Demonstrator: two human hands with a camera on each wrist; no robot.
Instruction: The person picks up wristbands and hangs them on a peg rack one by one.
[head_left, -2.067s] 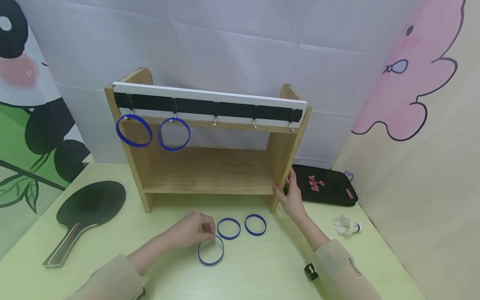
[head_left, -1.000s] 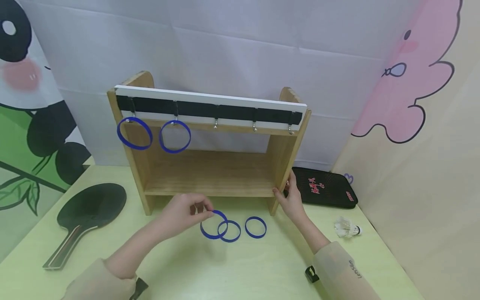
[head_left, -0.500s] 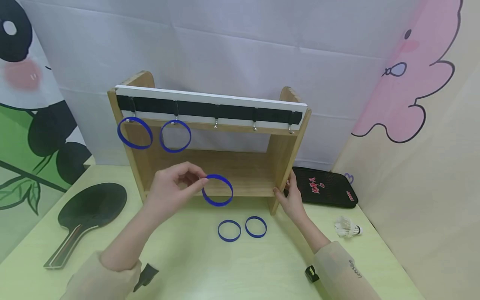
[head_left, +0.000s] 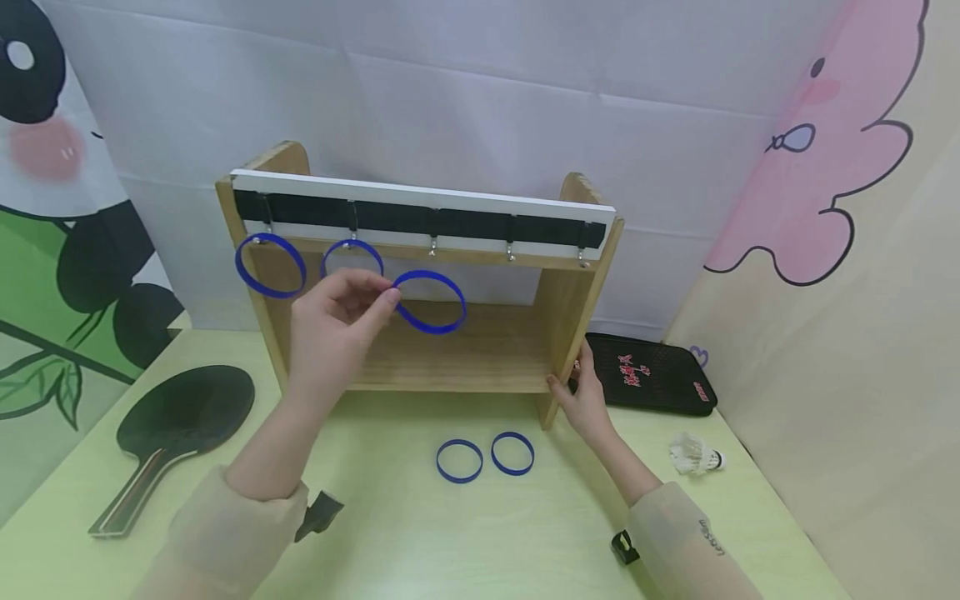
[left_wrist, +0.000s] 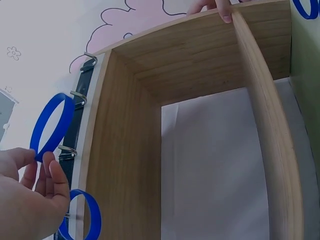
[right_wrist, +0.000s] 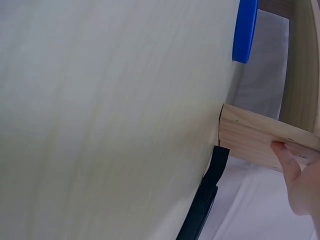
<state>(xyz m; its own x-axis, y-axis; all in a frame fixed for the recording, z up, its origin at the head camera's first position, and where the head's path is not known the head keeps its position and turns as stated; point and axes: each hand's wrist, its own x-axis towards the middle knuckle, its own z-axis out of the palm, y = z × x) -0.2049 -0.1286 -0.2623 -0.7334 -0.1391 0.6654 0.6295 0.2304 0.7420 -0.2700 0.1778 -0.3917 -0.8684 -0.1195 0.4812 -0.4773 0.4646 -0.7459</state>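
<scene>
Between thumb and fingertips, my left hand (head_left: 330, 329) pinches a blue wristband (head_left: 442, 330), raised in front of the small wooden rack (head_left: 465, 362). In the left wrist view this wristband (left_wrist: 64, 122) is beside the row of metal hooks, apart from them. One blue wristband (head_left: 277, 294) hangs on the leftmost hook; another hanging wristband (head_left: 354, 242) is partly covered by my left hand. The middle hook (head_left: 432, 244) and the two to its right are bare. My right hand (head_left: 587, 404) grips the rack's right side panel, thumb on its front edge.
Two blue wristbands, one (head_left: 460, 481) left of the other (head_left: 512, 472), lie on the table before the rack. A dark paddle (head_left: 187, 408) lies left. At right are a black case (head_left: 652, 375), a shuttlecock (head_left: 696, 454) and the right wrist's black strap piece (head_left: 624, 547).
My left hand has picked the blue wristband up off the table and raised it to just below the hook row. My right hand has stayed on the side panel.
</scene>
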